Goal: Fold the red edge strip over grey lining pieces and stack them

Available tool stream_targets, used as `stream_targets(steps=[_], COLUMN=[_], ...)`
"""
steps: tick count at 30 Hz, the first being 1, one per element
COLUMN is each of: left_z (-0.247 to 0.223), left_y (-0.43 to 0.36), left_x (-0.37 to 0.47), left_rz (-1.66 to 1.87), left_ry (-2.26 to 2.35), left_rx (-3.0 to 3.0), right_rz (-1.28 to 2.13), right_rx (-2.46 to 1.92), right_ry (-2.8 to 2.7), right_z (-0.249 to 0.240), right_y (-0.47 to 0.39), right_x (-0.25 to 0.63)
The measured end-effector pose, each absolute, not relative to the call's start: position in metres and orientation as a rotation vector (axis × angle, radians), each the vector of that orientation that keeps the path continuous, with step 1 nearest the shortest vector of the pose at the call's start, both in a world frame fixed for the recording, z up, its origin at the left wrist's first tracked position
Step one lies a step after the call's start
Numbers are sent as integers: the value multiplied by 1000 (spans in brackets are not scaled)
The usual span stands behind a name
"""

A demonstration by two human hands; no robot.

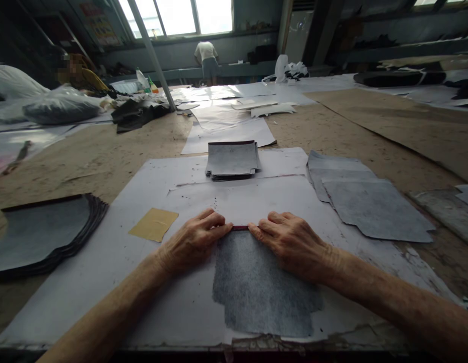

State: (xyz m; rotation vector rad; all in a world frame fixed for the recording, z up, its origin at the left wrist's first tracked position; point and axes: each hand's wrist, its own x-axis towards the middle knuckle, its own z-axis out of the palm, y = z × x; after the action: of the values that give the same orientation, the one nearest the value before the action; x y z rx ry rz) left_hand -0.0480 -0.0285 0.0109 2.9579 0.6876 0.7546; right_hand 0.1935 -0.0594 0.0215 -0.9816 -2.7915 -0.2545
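A grey fabric-like piece (266,292) lies flat on white paper (173,312) at the table's front, with a narrow dark red strip (240,228) along its far edge. My left hand (198,237) is closed, its thumb and finger pressed on the left end of that edge. At the right end, my right hand (290,242) is closed too, fingertips pressing on the folded edge. Only the middle of the strip shows between the hands. Beyond them sits a small stack of similar grey pieces (231,159).
A thick stack of dark-edged pieces (41,232) lies at the left, near a yellow square (154,224). More grey pieces (373,204) overlap at the right. A metal pole (152,55) rises behind. Two people are farther back, one standing near the windows.
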Motion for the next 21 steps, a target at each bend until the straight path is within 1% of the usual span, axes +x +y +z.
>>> stream_targets(steps=[5, 11, 16, 21], left_z=[11, 11, 9, 9], left_y=[-30, -29, -28, -23], left_x=[-45, -45, -45, -51], left_rz=[776, 776, 807, 1032], left_ry=[695, 706, 682, 748], left_rx=[2962, 2971, 2920, 2656], right_rz=[-291, -489, -254, -146], right_rx=[-976, -941, -728, -665], right_ry=[-2867, -2894, -2869, -2825], right_z=[24, 33, 23, 16], right_y=[-58, -54, -43, -41], right_x=[188, 172, 160, 162])
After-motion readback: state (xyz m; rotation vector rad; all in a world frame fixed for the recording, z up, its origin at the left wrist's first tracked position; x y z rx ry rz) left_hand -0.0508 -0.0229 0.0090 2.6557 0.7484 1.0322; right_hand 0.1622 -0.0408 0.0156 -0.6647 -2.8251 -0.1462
